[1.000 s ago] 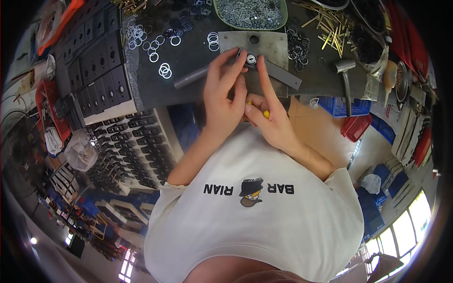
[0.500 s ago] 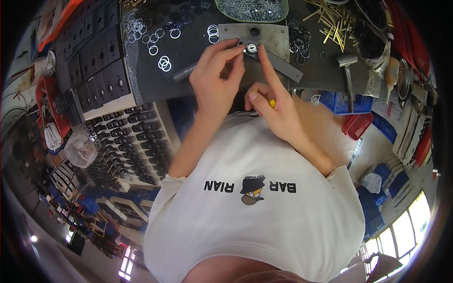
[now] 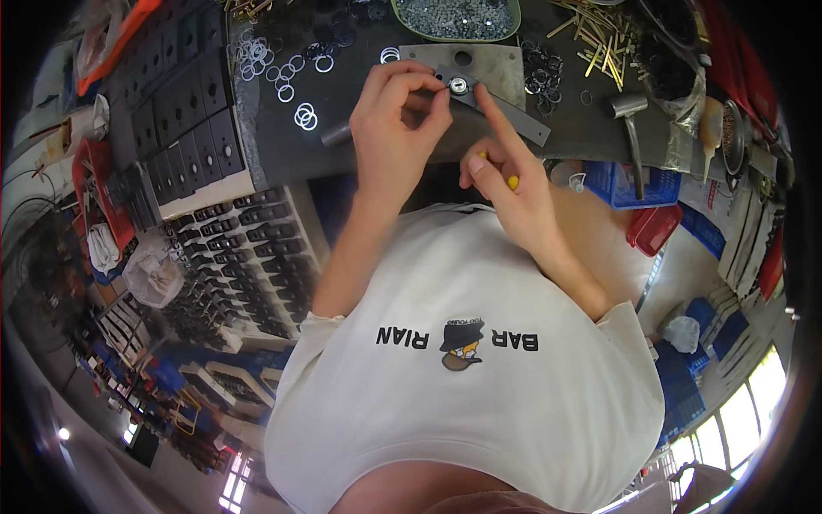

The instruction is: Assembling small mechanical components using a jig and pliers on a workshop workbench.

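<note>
Pinching at a small round silver fitting point(image 3: 459, 84) seated on a dark metal bar point(image 3: 501, 110), left hand point(image 3: 398, 128) has fingertips closed together at its edge; right hand point(image 3: 505, 176) lays an extended forefinger beside it, other fingers curled on a small yellow object point(image 3: 512, 182). Bar rests on grey plate point(image 3: 492, 62), dark workbench point(image 3: 282, 146). Risks: fitting slipping from the pinch and rolling among loose steel rings point(image 3: 301, 113); bar shifting under uneven pressure; hammer point(image 3: 632, 128) close by the right elbow path

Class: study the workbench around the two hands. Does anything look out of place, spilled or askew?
Mostly orderly. Silver rings lie scattered loose over the dark bench, and brass rods sit in a criss-crossed heap. Both hands work at the grey bar.
</note>
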Action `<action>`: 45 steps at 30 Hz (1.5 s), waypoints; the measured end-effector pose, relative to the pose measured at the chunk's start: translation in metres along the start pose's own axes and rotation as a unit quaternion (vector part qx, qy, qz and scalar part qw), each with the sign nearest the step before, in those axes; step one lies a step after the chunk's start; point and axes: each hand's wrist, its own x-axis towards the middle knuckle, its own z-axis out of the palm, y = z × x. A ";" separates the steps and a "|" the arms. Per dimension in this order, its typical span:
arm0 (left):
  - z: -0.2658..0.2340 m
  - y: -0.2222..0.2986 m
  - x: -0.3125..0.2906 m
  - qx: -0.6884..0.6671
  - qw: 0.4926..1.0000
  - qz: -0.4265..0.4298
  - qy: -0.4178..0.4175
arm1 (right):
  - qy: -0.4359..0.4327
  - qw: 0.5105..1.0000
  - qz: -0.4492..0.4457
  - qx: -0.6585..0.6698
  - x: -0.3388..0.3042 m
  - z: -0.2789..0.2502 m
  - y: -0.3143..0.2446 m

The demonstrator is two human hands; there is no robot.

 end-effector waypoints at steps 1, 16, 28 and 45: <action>-0.001 0.001 0.002 -0.005 1.000 -0.014 -0.007 | -0.001 1.000 -0.020 -0.013 0.001 0.000 0.002; 0.002 0.003 -0.016 -0.176 0.979 -0.099 -0.040 | -0.005 1.000 0.002 0.020 0.002 0.009 -0.001; 0.027 0.000 -0.003 -0.062 0.998 -0.022 -0.001 | 0.003 0.999 0.034 -0.021 0.014 -0.016 -0.028; -0.004 0.010 0.025 0.055 0.975 0.097 -0.192 | -0.045 0.884 -0.205 0.418 0.111 -0.067 -0.067</action>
